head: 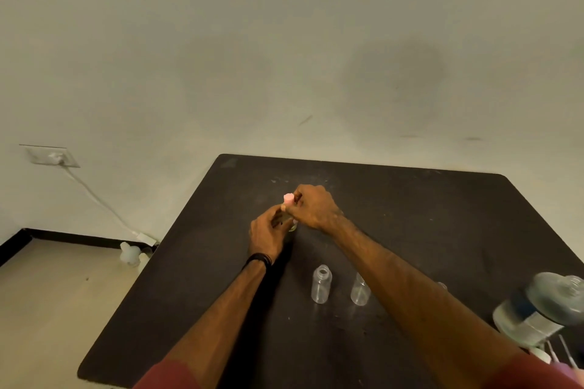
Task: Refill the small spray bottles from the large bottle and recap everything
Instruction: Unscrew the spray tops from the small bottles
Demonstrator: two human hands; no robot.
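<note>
Near bottom edge: reddish sleeves (pixel 177 373) at lower centre and lower right, both forearms reach up into mid frame. Lower right corner: large bottle (pixel 537 309) with blue-and-white label, blurred, neck uncapped, stands at the right edge of the black table (pixel 410 215). Just below it a white cap (pixel 541 354) and thin spray tubes (pixel 565 354), partly cut off by the frame edge; pink bit at the very corner, cannot tell what it is.

Lower centre: two small clear bottles on the table, both upright and apart. Left clear bottle (pixel 321 284) has an open neck, no cap. Right clear bottle (pixel 360 290) is partly hidden behind the right forearm, top not visible. Tiny clear thing right of that forearm, too hidden to name.

Centre of frame: both hands meet over one small spray bottle (pixel 292 226), mostly covered, yellowish-green bit shows between the hands. Left hand (pixel 268 232), black wristband (pixel 257 260) on wrist, fingers curled round the bottle body. Right hand (pixel 313 208) pinches the pink spray cap (pixel 288 198) at the bottle top with its fingertips. Cannot tell if the bottle base touches the table.

Left of table, mid-left of frame: white plastic thing (pixel 130 253) on the floor by the table corner. Upper left: wall socket (pixel 52 156) with white cord (pixel 94 199) running down to a plug block near the skirting. Pale stained wall (pixel 284 41) fills the top half
</note>
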